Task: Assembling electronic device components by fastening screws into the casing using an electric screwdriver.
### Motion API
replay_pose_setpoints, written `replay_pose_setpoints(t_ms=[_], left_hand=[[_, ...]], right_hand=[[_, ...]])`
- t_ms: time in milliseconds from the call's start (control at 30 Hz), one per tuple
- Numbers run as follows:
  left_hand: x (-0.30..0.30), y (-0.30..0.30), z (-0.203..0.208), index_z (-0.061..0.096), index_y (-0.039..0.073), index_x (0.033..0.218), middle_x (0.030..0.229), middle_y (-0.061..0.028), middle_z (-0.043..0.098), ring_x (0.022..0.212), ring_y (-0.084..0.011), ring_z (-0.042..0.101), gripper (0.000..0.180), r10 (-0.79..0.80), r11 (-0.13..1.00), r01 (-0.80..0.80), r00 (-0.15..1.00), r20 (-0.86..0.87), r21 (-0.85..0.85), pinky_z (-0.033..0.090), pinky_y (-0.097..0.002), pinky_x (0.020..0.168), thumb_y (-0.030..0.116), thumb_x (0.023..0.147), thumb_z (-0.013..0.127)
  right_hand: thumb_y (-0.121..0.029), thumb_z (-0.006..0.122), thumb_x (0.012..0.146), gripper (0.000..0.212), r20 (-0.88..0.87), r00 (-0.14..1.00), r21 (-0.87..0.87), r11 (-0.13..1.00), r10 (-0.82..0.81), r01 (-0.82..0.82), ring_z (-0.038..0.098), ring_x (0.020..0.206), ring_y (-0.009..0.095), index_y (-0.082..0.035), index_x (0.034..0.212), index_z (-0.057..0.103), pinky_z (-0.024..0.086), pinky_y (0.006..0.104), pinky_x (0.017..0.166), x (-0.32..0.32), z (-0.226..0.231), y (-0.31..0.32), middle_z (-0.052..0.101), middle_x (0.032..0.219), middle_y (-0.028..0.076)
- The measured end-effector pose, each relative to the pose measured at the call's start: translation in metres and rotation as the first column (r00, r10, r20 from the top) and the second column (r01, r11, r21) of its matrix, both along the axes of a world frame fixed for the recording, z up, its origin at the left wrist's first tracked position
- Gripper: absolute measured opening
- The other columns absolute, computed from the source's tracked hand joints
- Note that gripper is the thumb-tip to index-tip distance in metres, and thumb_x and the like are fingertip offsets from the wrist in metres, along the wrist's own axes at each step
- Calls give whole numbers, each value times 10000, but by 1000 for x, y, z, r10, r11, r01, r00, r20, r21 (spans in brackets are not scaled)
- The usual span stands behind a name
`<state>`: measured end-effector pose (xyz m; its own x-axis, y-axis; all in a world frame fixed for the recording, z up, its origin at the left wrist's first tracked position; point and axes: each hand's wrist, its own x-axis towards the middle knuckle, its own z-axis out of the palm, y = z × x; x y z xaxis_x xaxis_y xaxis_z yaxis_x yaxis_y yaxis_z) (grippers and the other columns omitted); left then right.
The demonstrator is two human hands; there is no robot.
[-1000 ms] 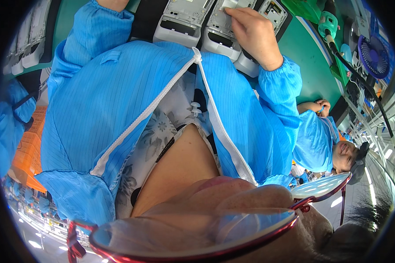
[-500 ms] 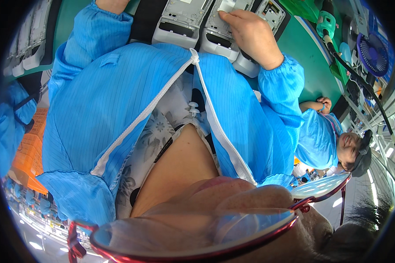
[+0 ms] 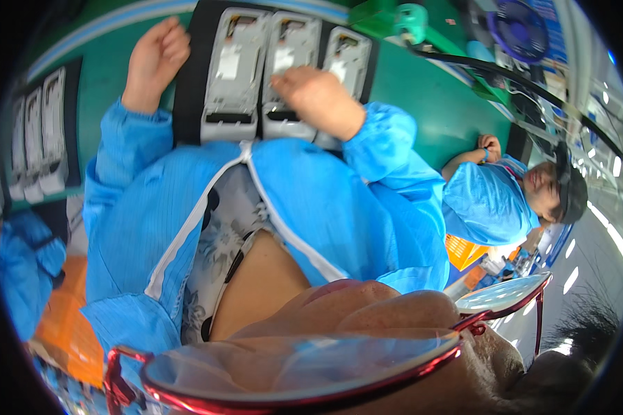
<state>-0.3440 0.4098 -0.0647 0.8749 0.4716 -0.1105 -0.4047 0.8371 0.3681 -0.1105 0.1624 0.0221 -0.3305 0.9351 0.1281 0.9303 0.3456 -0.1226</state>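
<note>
Three grey-white device housings lie side by side on a black mat (image 3: 187,104): a left housing (image 3: 237,66), a middle housing (image 3: 294,45) and a right housing (image 3: 347,59). Over the lower half of the middle one is my right hand (image 3: 318,100), its fingers bent and bunched, slightly blurred. Whatever its fingertips hold, if anything, is hidden. My left hand (image 3: 158,62) hovers at the mat's left edge, apart from the housings. Its fingers are curled closed, and I cannot make out anything in them.
Another black mat with several similar housings (image 3: 53,124) lies further left on the green tabletop (image 3: 104,90). A green power tool (image 3: 411,24), a black cable (image 3: 491,63) and a purple fan (image 3: 519,31) are at the far right. A co-worker (image 3: 491,200) in blue sits to the right.
The view has shifted, showing more of the mat and the whole of my left hand. My right hand is still over the middle housing, its fingers now more bunched.
</note>
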Motion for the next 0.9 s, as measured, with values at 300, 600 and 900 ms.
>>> replay_pose_setpoints(t_ms=[300,600,900], left_hand=[[5,5,7,432,94,847,701,23,316,592,-94,305,228,33,997,-28,997,-69,69,280,-251,555,120,1069,478],[10,-8,24,498,132,872,646,38,341,546,-97,332,143,134,990,-140,974,-184,-20,277,-247,499,142,1014,508],[9,-8,36,432,123,814,665,41,290,560,-91,290,262,87,996,-86,975,-205,18,271,-260,525,151,1068,488]], right_hand=[[7,652,883,285,-349,930,-11,993,-116,119,702,899,381,-53,1145,747,591,430,782,29,-5,-7,718,1042,160],[-55,649,819,399,-47,999,19,1000,-19,20,691,893,275,-106,1207,727,593,369,749,24,0,-1,697,963,68],[-109,673,813,230,-178,982,-73,996,-57,45,704,866,318,-113,1026,760,578,446,703,25,17,2,697,896,97]])
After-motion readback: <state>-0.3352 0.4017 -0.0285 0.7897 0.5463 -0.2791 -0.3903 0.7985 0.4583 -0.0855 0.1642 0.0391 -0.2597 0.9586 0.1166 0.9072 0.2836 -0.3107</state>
